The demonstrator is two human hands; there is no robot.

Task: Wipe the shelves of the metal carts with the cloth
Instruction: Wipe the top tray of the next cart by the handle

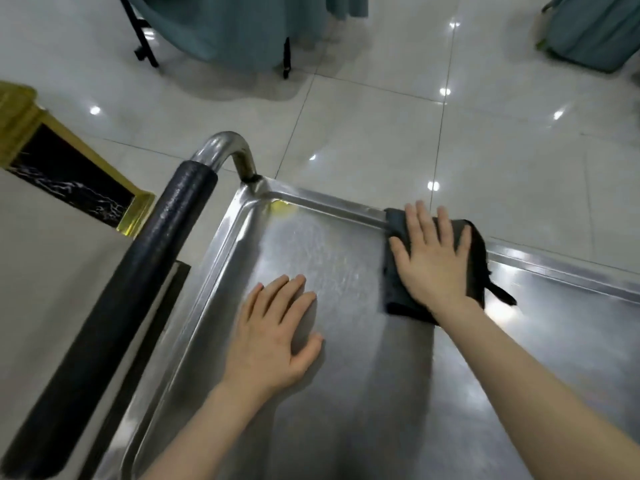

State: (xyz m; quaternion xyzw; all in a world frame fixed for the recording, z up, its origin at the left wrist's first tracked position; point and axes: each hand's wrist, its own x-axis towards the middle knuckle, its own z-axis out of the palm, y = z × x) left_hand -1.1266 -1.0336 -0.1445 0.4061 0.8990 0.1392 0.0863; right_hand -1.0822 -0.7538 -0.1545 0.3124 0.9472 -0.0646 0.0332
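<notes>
The floor (381,98) is laid in big glossy pale tiles with thin dark joints, and it mirrors small round lights. Over it stands the metal cart, whose top shelf (363,393) is a flat sheet of brushed steel, faintly scratched and streaked, with a raised rolled rim (329,202) and a rounded corner at the far left. Along the shelf's left side runs the handle (131,289), a thick tube sleeved in black, finely pebbled foam. Its bare polished end (225,143) curves down and is joined at the shelf corner.

At the top, teal fabric (242,29) hangs in soft folds around thin black legs. At the left sits an angular plinth (20,116) with shiny gold trim framing black, white-veined stone.

The left hand (273,337) lies palm down on bare steel near the left rim, its fingers (273,289) straight and a little spread, holding nothing. The right hand (433,261) presses flat on the cloth (396,230), fingers (420,220) extended and splayed, not curled round it.

The cloth is dark grey, soft and folded into a rough rectangle. It lies on the shelf against the far rim, its far edge lapping over the rim, and a small loop sticks out at its right side.

A small yellowish smear (282,207) sits in the far-left corner of the shelf.
</notes>
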